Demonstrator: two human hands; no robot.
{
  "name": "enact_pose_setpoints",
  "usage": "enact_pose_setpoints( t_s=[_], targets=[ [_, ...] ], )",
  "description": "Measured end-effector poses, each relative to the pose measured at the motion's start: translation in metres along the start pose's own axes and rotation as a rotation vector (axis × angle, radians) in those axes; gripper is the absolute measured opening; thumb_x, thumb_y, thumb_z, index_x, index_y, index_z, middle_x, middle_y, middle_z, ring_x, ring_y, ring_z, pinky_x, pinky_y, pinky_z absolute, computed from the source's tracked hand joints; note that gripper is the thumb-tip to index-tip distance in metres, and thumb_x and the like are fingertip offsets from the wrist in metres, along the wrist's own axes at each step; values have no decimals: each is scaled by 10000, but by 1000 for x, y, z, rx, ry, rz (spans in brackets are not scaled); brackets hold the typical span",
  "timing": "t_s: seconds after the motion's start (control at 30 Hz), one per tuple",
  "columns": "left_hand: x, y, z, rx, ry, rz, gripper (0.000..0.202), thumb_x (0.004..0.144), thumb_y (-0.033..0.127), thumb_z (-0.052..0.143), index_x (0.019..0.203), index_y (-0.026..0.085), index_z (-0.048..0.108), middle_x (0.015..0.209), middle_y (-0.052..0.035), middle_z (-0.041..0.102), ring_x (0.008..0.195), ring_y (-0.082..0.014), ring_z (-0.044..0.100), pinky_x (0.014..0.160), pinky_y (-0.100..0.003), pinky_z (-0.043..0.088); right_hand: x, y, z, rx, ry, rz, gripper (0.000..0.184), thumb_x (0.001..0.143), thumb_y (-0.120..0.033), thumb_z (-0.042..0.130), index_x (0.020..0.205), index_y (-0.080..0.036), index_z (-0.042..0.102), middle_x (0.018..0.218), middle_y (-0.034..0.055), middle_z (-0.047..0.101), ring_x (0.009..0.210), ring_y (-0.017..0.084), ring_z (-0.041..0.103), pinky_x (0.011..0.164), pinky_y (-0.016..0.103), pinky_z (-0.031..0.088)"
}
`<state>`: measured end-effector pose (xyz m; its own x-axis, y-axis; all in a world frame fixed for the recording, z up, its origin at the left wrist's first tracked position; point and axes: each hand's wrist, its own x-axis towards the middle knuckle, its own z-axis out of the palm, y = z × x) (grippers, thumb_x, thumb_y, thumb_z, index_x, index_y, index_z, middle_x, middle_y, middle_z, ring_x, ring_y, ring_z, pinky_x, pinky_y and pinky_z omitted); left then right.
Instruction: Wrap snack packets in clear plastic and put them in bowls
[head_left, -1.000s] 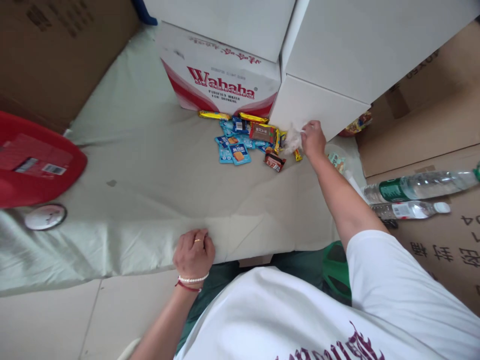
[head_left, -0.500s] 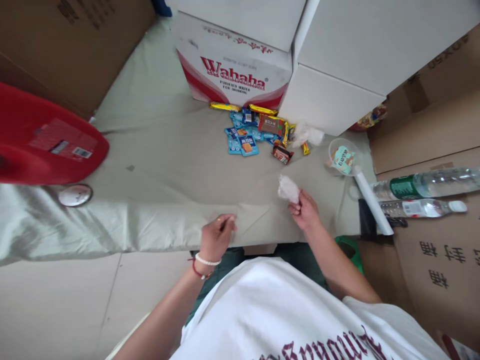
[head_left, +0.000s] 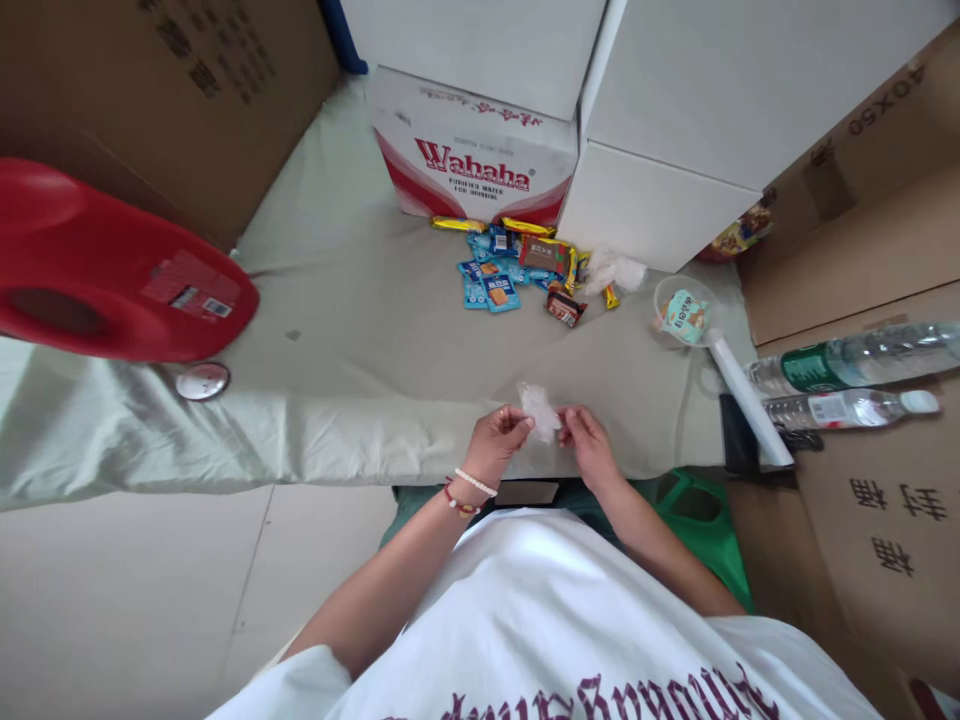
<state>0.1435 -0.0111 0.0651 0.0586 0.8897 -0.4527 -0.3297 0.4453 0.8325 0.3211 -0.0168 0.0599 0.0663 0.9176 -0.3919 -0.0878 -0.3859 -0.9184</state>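
Observation:
A small clear plastic bag (head_left: pixel 538 412), whitish and crumpled, is stretched between my two hands above the front of the cloth-covered table (head_left: pixel 375 350). My left hand (head_left: pixel 499 440), with a beaded bracelet at the wrist, pinches its left side between thumb and fingers. On the other side my right hand (head_left: pixel 589 443) is closed on the bag's right edge. Farther back lies a pile of wrapped snacks: blue packets (head_left: pixel 500 292), a brown packet (head_left: pixel 544 254) and yellow-wrapped bars (head_left: pixel 529 228). More crumpled clear bags (head_left: pixel 613 270) lie at the pile's right.
A Wahaba-style printed carton (head_left: pixel 472 170) and white boxes (head_left: pixel 667 200) stand behind the snacks. At left are a red jug (head_left: pixel 135 270) and a round badge (head_left: pixel 202 381). A plastic fan (head_left: pixel 686 312) and two bottles (head_left: pixel 847 408) lie at right, beside cardboard boxes.
My right hand has brought the plastic bag left and toward me. My left hand has moved right and now grips the bag too. The view has shifted slightly.

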Motion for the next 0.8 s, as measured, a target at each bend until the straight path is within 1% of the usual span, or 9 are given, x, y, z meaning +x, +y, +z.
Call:
enact_pose_setpoints(
  t_s=[0.07, 0.17, 0.23, 0.33, 0.43, 0.53, 0.63, 0.73, 0.8],
  targets=[
    [-1, -1, -2, 49, 60, 31, 470, 611, 565, 891, 749, 183, 656, 583, 53, 568, 530, -80, 457, 524, -236, 333, 0, -3, -1, -37, 7, -129, 524, 871, -745, 661, 1068, -261, 695, 999, 54, 681, 863, 201, 615, 727, 330, 539],
    [-3, 1, -6, 110, 39, 64, 440, 636, 551, 881, 741, 186, 659, 627, 40, 598, 557, -83, 451, 540, -244, 332, 2, -6, 2, -105, -139, -178, 518, 813, -655, 782, 1154, -273, 706, 1134, 70, 696, 1060, 233, 629, 851, 352, 550],
    [-4, 2, -10, 109, 8, 74, 431, 653, 546, 879, 735, 185, 658, 623, 41, 586, 569, -85, 448, 554, -245, 336, 7, -8, 5, -130, -134, -144, 456, 748, -584, 853, 1032, -251, 726, 999, 46, 702, 944, 209, 633, 795, 327, 532],
    [-5, 4, -19, 15, -3, 74, 443, 658, 545, 891, 727, 181, 649, 636, 38, 572, 610, -89, 469, 596, -239, 370, 16, -14, 3, -2, -16, -40, 403, 710, -566, 857, 879, -235, 702, 776, -10, 628, 696, 145, 548, 625, 278, 467],
    [-8, 2, -28, -102, -59, 13, 463, 653, 541, 911, 749, 178, 640, 711, 18, 608, 663, -97, 510, 636, -238, 410, 25, -23, -6, 119, -34, 70, 425, 648, -521, 907, 877, -231, 698, 708, -42, 576, 606, 110, 483, 548, 250, 420],
    [-8, -1, -31, -105, -94, 10, 471, 688, 555, 894, 761, 187, 608, 792, -9, 655, 712, -120, 573, 680, -264, 467, 29, -29, -15, 110, 37, 47, 468, 602, -528, 940, 853, -232, 678, 707, -56, 555, 588, 89, 472, 514, 222, 397],
    [-5, -4, -29, 98, 9, 248, 417, 761, 528, 847, 752, 198, 592, 885, -34, 689, 816, -155, 642, 768, -300, 523, 27, -33, -18, 59, 128, 59, 531, 661, -686, 866, 779, -225, 631, 658, -55, 520, 525, 79, 418, 432, 209, 304],
    [-4, -7, -28, 463, 91, 569, 263, 882, 429, 749, 790, 212, 632, 936, -53, 709, 884, -176, 675, 825, -324, 548, 18, -34, -10, 42, -109, 233, 666, 758, -872, 662, 850, -213, 684, 715, 15, 621, 568, 126, 505, 414, 229, 345],
    [-5, -9, -28, 707, 91, 733, 182, 954, 349, 666, 825, 220, 665, 951, -69, 731, 909, -186, 690, 844, -335, 555, 11, -32, 2, 44, -239, 254, 673, 738, -850, 710, 979, -222, 718, 880, 55, 706, 730, 171, 612, 506, 255, 475]
  ],
)
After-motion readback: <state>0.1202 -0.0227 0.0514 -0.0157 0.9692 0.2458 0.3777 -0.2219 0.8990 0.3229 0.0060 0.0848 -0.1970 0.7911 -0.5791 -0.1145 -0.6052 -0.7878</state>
